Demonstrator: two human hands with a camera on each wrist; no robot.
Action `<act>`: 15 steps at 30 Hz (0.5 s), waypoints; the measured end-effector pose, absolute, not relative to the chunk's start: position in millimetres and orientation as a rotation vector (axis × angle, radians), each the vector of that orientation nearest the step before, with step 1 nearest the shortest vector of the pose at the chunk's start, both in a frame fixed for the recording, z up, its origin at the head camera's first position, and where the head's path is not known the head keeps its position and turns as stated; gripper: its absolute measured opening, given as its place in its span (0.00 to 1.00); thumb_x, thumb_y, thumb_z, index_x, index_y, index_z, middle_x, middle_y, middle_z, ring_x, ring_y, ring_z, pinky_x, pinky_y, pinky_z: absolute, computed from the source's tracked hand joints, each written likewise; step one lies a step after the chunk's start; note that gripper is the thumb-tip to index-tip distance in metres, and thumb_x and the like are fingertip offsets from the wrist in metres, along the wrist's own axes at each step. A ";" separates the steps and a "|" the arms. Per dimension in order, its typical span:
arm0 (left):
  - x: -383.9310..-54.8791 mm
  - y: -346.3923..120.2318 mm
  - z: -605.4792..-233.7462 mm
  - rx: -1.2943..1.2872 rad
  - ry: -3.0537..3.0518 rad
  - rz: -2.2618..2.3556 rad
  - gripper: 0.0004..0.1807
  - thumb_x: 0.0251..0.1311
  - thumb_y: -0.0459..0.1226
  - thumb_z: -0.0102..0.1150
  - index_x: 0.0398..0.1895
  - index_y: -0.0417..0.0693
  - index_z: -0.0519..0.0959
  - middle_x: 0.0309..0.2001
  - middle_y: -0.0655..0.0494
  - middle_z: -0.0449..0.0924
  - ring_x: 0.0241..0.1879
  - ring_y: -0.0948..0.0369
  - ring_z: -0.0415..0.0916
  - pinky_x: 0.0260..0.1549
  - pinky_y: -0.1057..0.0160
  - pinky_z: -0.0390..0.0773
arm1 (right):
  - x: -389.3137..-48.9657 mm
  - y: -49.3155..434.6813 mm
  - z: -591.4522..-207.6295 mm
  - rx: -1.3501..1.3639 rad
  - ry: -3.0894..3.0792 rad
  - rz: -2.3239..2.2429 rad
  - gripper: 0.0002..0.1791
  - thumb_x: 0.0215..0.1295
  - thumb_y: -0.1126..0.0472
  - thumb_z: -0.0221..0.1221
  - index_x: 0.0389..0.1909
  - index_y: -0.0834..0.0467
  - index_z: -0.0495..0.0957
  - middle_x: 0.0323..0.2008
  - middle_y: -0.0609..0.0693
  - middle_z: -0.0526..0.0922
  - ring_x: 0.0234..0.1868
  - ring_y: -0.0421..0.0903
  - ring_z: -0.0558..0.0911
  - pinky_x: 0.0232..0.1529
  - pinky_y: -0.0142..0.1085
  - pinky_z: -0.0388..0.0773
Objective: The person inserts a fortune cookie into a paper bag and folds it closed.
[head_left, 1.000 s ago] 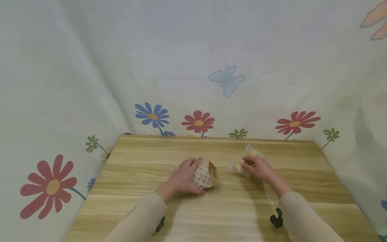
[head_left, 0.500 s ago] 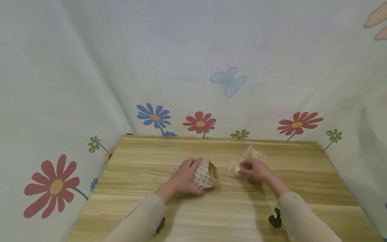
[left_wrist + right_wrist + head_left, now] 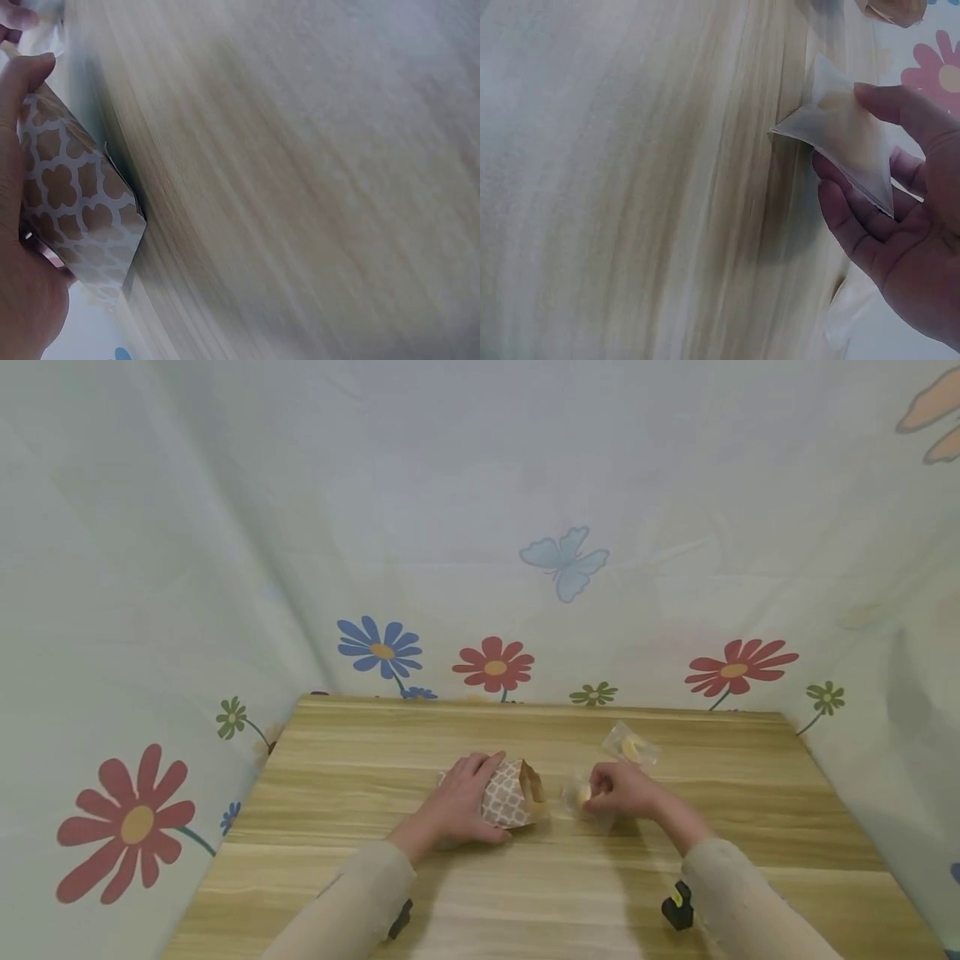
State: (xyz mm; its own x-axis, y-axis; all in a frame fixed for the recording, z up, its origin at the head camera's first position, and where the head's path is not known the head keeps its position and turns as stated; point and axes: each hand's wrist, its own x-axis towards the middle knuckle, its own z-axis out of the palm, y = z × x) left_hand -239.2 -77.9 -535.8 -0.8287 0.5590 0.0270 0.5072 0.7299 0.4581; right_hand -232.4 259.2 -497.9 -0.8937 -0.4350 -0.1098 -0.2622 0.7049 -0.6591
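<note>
A brown paper bag (image 3: 506, 797) with a white lattice pattern lies on its side on the table, its opening turned to the right. My left hand (image 3: 459, 802) grips the bag from above, thumb on the near side and fingers on the far side. In the left wrist view the patterned bag (image 3: 75, 187) sits within the curved hand. My right hand (image 3: 626, 789) pinches a small translucent packet (image 3: 847, 124) with something pale yellow inside, between thumb and fingers. Just behind that hand, a second clear packet (image 3: 630, 746) with yellowish contents lies on the table.
The wood-grain table (image 3: 525, 893) ends at a back edge against a white fabric backdrop (image 3: 450, 485) printed with flowers and a butterfly. Black devices (image 3: 678, 907) are strapped under both sleeves.
My right hand has taken hold of the nearer packet and shifted slightly left with it, uncovering the farther packet. My left hand stays on the paper bag.
</note>
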 end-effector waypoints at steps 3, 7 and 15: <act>-238.7 -75.1 -536.2 0.885 2.812 0.691 0.74 0.37 0.65 0.81 0.87 0.56 0.51 0.73 0.52 0.64 0.69 0.54 0.65 0.73 0.47 0.68 | -229.9 261.2 -499.0 -0.539 2.629 -1.016 0.16 0.61 0.57 0.76 0.33 0.58 0.77 0.28 0.45 0.77 0.29 0.40 0.72 0.29 0.32 0.70; -238.1 -71.8 -538.4 0.906 2.813 0.690 0.74 0.38 0.65 0.81 0.88 0.55 0.51 0.73 0.52 0.65 0.69 0.53 0.65 0.73 0.47 0.68 | -223.2 264.2 -500.4 -0.412 2.545 -1.260 0.15 0.66 0.59 0.73 0.36 0.60 0.75 0.30 0.47 0.78 0.32 0.42 0.74 0.31 0.33 0.72; -237.9 -64.1 -541.8 0.920 2.822 0.711 0.73 0.38 0.65 0.80 0.87 0.55 0.52 0.74 0.51 0.64 0.70 0.52 0.64 0.74 0.46 0.66 | -204.9 247.2 -501.6 -0.098 2.263 -1.871 0.11 0.73 0.62 0.68 0.40 0.62 0.75 0.34 0.46 0.83 0.40 0.42 0.79 0.44 0.33 0.77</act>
State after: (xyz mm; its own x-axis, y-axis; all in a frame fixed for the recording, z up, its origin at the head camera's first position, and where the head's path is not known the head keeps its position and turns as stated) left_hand -237.9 -64.1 -541.8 -0.8148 0.5768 0.0576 0.5352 0.7104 0.4570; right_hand -204.9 247.2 -501.6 -0.9771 -0.1798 -0.1138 0.0780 0.1947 -0.9778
